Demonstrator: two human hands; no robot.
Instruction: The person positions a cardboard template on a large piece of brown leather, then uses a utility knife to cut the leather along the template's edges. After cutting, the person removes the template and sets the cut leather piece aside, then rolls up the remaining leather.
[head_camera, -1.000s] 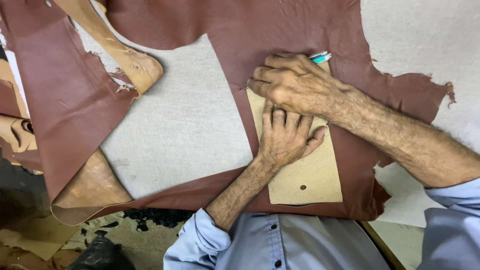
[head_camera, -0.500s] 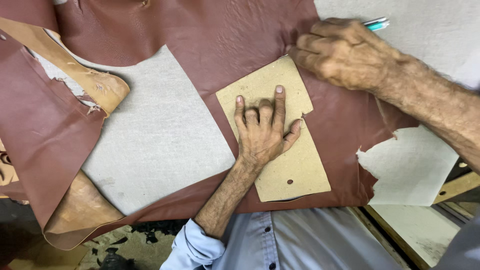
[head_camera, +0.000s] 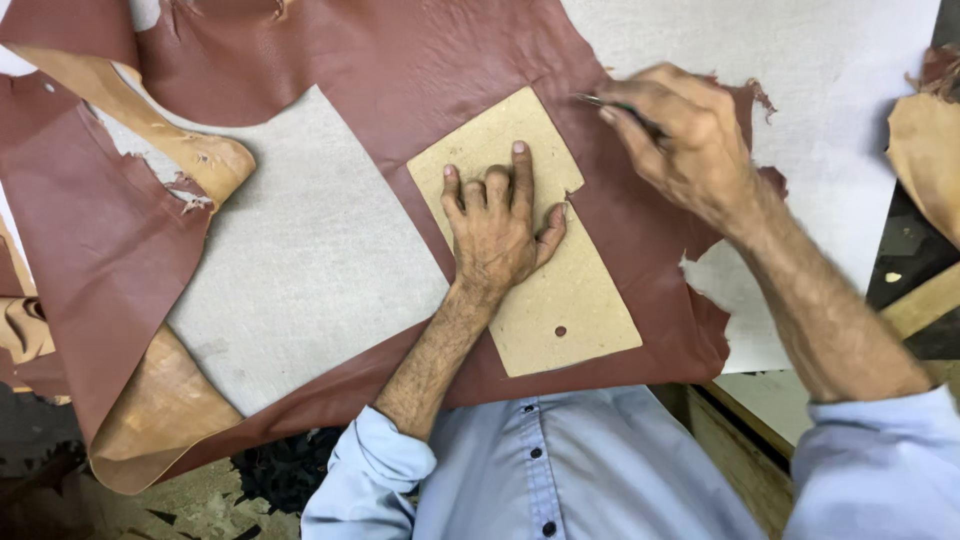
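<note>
While the left hand (head_camera: 497, 232) presses flat, fingers spread, on the tan cardboard template (head_camera: 520, 235) lying on the reddish-brown leather hide (head_camera: 400, 60), the right hand (head_camera: 685, 140) pinches a thin pen-like tool (head_camera: 600, 102) just off the template's upper-right edge. Template's long axis runs diagonally, upper left to lower right.

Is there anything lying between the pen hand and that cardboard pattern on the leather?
Nothing visible does. The right hand holds a pen just off the upper right edge of the cardboard template, with only bare brown leather between them. The left hand presses flat on the template.
</note>
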